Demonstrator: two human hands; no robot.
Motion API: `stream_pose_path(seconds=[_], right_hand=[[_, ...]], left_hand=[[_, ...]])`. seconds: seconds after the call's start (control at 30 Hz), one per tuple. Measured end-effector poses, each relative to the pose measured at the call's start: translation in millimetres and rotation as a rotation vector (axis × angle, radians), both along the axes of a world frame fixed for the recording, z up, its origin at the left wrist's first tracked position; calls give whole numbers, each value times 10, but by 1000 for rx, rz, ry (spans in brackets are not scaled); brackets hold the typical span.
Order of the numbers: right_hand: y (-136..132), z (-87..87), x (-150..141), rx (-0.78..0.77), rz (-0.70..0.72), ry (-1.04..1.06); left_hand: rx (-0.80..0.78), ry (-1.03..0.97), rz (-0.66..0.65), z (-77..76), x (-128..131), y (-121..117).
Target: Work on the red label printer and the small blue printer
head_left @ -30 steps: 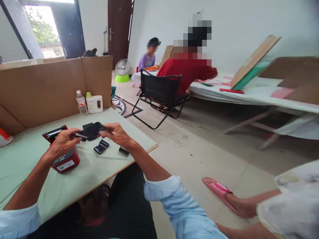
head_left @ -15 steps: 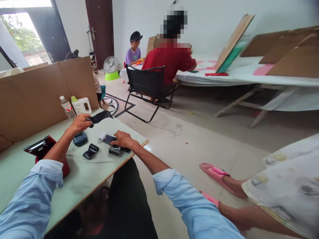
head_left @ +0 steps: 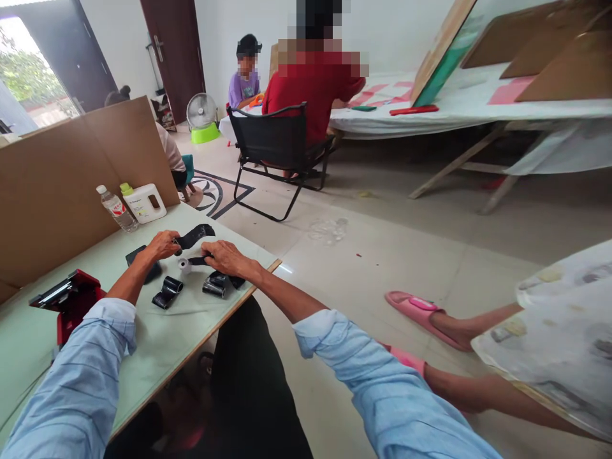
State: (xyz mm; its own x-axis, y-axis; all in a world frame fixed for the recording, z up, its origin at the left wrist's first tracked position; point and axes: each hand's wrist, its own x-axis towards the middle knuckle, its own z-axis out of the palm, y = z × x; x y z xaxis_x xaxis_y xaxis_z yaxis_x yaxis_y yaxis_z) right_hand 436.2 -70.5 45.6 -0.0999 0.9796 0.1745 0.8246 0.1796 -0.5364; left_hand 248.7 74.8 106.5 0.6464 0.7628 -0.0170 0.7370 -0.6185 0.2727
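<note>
My left hand (head_left: pixel 165 244) is closed on a small roll of black ribbon, and a loose length of that black ribbon (head_left: pixel 197 236) trails off to the right above the table. Pinched in my right hand (head_left: pixel 225 257) is a dark strip (head_left: pixel 197 261) that runs to a small white roll (head_left: pixel 184 265). One partly unwound black roll (head_left: pixel 167 292) lies below the white roll. Another black roll (head_left: pixel 214 287) rests just under my right hand. A dark blue object (head_left: pixel 152 273) is partly hidden behind my left forearm.
An open red device (head_left: pixel 76 299) stands at the table's left. A water bottle (head_left: pixel 117 209) and a white jug (head_left: pixel 146 203) stand by a cardboard panel (head_left: pixel 81 172). Someone in pink slippers (head_left: pixel 425 315) is close on my right. Another person sits in a black chair (head_left: pixel 272 140) ahead.
My right hand has lifted the dark strip and turned the white roll on end, moving closer to my left hand. My left hand still holds its black ribbon. The view has shifted slightly.
</note>
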Motion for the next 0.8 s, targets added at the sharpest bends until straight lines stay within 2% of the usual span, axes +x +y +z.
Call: stream_pose_path(seconds=[0.2,0.4,0.53,0.63,0.73,0.8], right_hand=[[-43,-94,21,-60,27,-70],[-44,-60,24,-97,67,-119],[-12,26,8,-82,74,-149],[29,116,-5,-83,65,-177],[61,250,-33,-69,79,-240],[80,356,-73,-58,99,-302]], left_hand=[[-77,26,-50,-214,-48,-115],[-109,23,-66,-257,-79,-133],[-83,21,-38,-207,-106,-175],[31,59,-13,-109,-129,-243],[161,105,41,7,-159,-367],[137,151,82,49,-177,-493]])
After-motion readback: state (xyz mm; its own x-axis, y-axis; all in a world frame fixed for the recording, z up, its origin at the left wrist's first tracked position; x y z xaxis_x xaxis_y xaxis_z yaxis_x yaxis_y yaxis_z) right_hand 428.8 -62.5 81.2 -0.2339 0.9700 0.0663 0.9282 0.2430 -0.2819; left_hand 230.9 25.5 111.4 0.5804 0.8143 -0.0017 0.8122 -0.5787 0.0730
